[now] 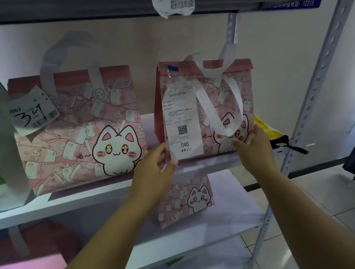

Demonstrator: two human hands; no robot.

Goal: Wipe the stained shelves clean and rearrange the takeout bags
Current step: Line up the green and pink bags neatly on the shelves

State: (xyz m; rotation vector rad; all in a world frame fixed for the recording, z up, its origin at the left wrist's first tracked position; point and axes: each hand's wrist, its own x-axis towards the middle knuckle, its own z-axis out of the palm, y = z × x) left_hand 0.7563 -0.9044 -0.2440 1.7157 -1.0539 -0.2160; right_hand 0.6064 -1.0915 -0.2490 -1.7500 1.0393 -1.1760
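Matt cloth bag, paper receipt

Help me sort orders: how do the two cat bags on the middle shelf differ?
The left bag bears a tag handwritten 34; the right bag a printed receipt, 046. The left bag's handles stand up; the right bag's front handle droops. The left bag stands untouched; the left hand and right hand grip the right bag's lower corners. Both have pink cat prints.

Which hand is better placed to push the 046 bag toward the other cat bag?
Probably the right hand: it grips the 046 bag at its right edge; the left hand is between both bags.
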